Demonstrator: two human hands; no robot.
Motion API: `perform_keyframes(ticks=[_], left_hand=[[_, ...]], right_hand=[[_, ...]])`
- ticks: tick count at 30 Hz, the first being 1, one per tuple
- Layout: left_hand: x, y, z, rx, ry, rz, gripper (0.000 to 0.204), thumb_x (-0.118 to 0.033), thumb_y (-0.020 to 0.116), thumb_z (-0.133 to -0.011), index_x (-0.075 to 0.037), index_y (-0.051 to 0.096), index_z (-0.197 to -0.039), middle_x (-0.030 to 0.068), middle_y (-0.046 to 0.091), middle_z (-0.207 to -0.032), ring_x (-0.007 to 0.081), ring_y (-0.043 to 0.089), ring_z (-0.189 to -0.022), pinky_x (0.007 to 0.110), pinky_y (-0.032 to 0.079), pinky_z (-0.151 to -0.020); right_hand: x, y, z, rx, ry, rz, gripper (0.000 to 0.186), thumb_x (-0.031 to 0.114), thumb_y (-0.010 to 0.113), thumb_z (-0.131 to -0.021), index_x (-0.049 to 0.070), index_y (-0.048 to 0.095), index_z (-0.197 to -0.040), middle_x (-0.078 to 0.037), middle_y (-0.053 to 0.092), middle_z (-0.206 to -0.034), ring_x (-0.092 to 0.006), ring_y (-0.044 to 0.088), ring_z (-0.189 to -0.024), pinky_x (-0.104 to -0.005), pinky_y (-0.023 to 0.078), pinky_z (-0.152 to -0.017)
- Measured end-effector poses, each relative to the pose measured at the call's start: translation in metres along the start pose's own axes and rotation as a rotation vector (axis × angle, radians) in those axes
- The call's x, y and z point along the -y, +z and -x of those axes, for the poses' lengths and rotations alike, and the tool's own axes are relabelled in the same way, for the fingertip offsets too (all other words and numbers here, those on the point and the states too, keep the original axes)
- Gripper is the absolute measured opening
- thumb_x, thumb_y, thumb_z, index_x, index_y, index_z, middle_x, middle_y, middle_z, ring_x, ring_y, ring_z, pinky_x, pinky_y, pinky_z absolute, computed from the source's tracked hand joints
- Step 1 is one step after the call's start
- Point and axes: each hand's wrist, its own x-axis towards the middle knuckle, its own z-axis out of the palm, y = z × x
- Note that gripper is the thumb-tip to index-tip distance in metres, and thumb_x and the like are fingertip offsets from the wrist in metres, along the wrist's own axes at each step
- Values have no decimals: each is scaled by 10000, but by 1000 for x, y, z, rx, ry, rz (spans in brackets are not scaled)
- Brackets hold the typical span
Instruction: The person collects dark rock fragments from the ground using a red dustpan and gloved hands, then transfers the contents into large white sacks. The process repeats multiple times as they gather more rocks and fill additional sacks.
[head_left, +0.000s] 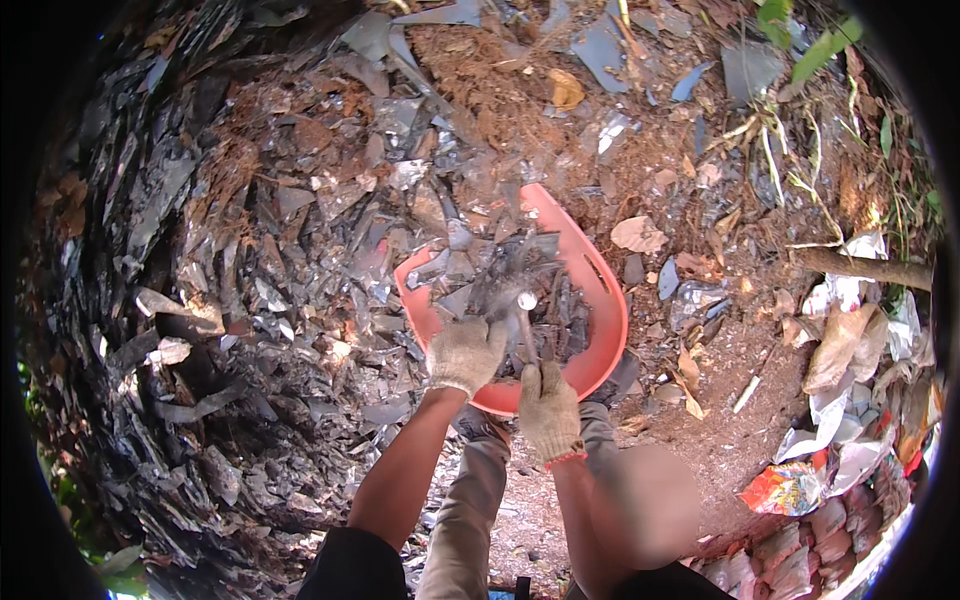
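A broken red plastic pan [600,310] holds dark flaky shards [560,300], low in front of me between my hands and beyond. My right hand [548,410], in a beige knit glove, is closed round the handle of a hammer [527,305], whose head is blurred over the shards. Inside the pan's left side, my gloved left hand [464,352] has its fingers curled among dark pieces at the left of the hammer; what exactly they hold is hidden.
Layered dark broken slabs and flakes [160,190] cover the ground to the left and beyond the pan. Reddish soil [700,400] lies to the right, with a branch [850,265], torn wrappers [800,480] and reddish brick-like pieces [830,525]. Green leaves [820,45] hang at the upper right.
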Motion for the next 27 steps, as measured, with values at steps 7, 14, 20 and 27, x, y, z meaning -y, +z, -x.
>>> perform_keyframes(ticks=[7,14,20,27], left_hand=[[58,63,34,-108,93,-140,125,-163,554,-899,-81,626,-960,161,692,-833,376,689,-717,506,554,-610],[-7,18,38,-42,-256,339,371,-331,413,-997,-32,618,-917,245,680,-968,459,650,-895,554,513,-809],[9,48,43,-116,49,-38,120,-175,563,-908,-63,604,-896,184,657,-792,407,674,-730,536,538,-658],[-12,15,43,-77,-393,435,518,-439,530,-953,11,600,-1201,252,715,-1016,454,682,-987,512,524,-888]], right_hand=[[-15,14,7,-322,-267,-302,217,178,515,-1039,-3,565,-1148,-161,589,-789,-350,593,-692,-430,465,-606],[-27,13,12,-94,-184,-201,292,240,532,-995,42,574,-1205,-258,648,-756,-478,652,-672,-564,509,-623],[-25,22,18,-56,-74,-145,212,224,540,-1021,75,572,-1168,-253,630,-753,-499,634,-727,-531,480,-599],[-38,-17,-8,-206,-36,-379,219,238,582,-1015,63,583,-1147,-151,627,-742,-305,629,-642,-414,503,-606]])
